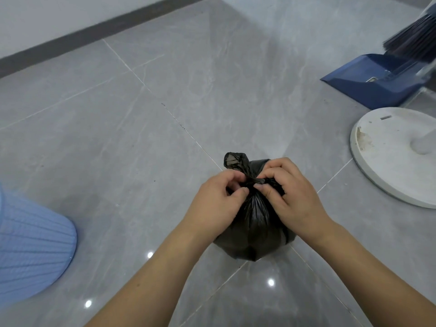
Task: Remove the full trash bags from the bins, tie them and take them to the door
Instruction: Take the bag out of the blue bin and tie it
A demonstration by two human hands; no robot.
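Observation:
A small black trash bag [253, 234] stands on the grey tiled floor, its neck gathered into a twist at the top. My left hand [215, 204] pinches the twisted neck from the left. My right hand [289, 197] pinches it from the right, fingers curled over the knot. A loose end of black plastic sticks up behind the knot. Both hands cover the upper sides of the bag.
A light blue ribbed bin [30, 246] stands at the left edge. At the right stand a round white fan base [387, 166], a dark blue dustpan [377, 83] and a broom's black bristles [410, 43]. A wall with a dark skirting [70, 38] runs along the back.

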